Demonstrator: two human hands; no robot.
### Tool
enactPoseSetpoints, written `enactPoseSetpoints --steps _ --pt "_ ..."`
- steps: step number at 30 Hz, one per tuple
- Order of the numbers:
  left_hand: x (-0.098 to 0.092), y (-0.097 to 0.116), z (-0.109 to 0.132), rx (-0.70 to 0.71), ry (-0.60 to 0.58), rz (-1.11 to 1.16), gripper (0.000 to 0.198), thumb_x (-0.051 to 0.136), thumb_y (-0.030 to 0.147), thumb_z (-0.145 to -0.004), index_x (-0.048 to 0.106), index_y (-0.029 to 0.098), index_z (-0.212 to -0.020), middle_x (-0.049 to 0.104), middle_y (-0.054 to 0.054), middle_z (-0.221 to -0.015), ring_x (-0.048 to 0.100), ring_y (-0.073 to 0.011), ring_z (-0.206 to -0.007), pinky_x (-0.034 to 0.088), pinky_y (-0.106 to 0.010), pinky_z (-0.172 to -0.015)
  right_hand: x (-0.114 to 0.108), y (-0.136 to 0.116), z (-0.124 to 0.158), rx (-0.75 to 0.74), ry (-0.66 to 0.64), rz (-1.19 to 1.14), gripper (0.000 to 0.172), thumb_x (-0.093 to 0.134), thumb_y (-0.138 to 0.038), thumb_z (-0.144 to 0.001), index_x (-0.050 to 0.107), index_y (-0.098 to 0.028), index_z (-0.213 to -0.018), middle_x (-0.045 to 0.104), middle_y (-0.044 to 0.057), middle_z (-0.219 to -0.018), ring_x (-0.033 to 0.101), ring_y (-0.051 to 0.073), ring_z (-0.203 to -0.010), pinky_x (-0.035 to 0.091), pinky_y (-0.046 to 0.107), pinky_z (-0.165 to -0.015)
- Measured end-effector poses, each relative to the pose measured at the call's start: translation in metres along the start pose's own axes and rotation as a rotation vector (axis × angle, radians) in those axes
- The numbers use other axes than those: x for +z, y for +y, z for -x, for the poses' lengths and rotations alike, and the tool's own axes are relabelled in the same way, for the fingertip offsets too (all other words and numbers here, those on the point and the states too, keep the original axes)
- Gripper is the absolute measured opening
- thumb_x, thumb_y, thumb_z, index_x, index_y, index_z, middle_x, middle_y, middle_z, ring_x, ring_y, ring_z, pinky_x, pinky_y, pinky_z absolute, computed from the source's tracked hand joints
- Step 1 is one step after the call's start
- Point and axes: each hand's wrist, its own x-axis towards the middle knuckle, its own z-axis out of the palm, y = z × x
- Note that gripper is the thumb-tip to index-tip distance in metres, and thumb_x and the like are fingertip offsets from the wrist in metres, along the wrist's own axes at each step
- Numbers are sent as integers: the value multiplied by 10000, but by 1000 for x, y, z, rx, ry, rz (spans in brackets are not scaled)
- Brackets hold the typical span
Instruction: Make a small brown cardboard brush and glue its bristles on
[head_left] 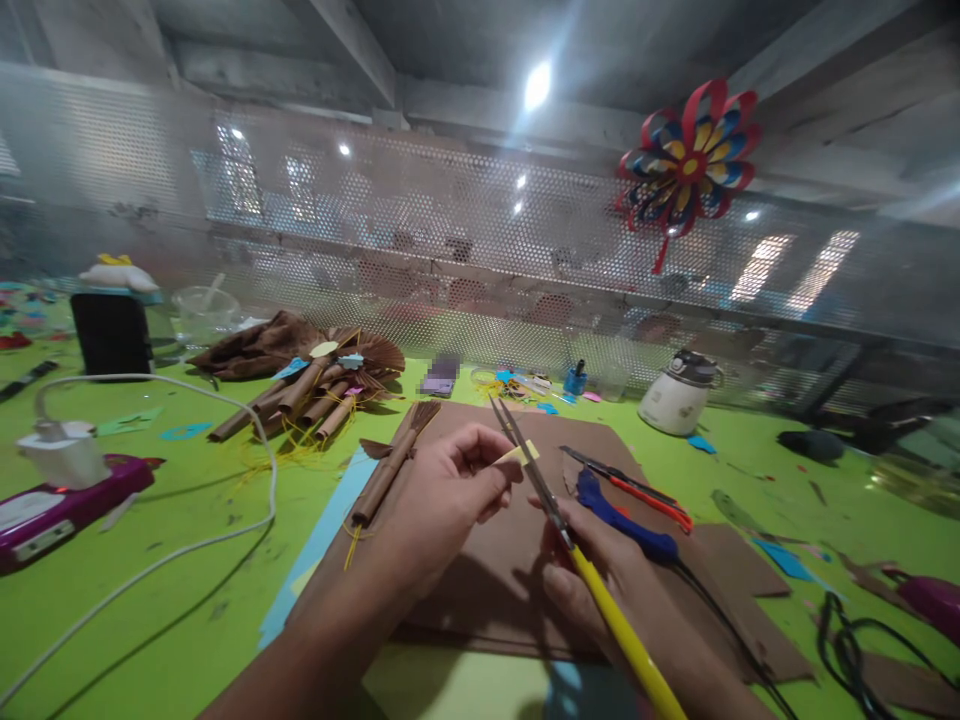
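My left hand [442,495] pinches a small pale yellow slip of paper [529,451] between thumb and fingers. Scissors [549,498] with yellow handles are gripped in my right hand [600,565]. Their blades stand slightly apart and cross the slip; whether they cut into it I cannot tell. Both hands are over a stack of brown paper [487,590]. On that stack, left of my left hand, lies a rolled brown paper piece [394,470] with yellow thread. A blue glue gun [622,520] and an orange utility knife [651,497] rest beyond my right hand.
At the back left lie several brown paper rolls with fans [307,390]. A white cable [274,460] runs from a charger [64,455] on a purple power strip [75,510]. A white kettle-shaped bottle [675,395] stands back right. Paper scraps dot the green table [195,600].
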Motion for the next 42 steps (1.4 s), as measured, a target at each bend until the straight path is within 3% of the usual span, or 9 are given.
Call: enactPoseSetpoints --steps 6,16,27,33,42 --pt "-3 -4 -2 62 3 -51 123 646 231 -710 547 168 -749 499 20 -604 438 -89 -525 323 -208 -472 -4 -5 1 0 -33 43 358 532 -470 -786 545 -157 -960 502 17 -735 453 143 -653 382 237 -580" --pt "-4 -3 -1 83 -28 -120 73 578 175 -743 527 162 -794 503 31 -631 454 -81 -540 352 -200 -489 -6 -11 0 -6 -61 86 387 489 -523 -790 531 -150 -883 495 17 -711 442 132 -631 385 222 -562" --pt "-7 -4 -4 7 -76 11 113 562 256 -780 517 153 -772 548 9 -613 489 -92 -534 353 -206 -480 -6 -7 1 46 -75 70 393 505 -522 -787 518 -150 -911 523 42 -780 449 145 -678 385 241 -601" --pt "-8 -3 -4 -27 -78 -21 96 573 217 -752 520 143 -720 564 -3 -607 498 -94 -521 344 -207 -464 -6 -7 1 76 -89 41 427 520 -499 -791 505 -149 -1035 498 17 -758 444 138 -663 381 237 -599" --pt "-4 0 -3 -67 -36 -53 174 631 270 -722 514 148 -683 546 17 -594 433 -58 -465 278 -185 -432 -8 -6 0 48 -91 104 378 538 -495 -785 518 -155 -950 492 14 -763 426 141 -680 365 244 -604"
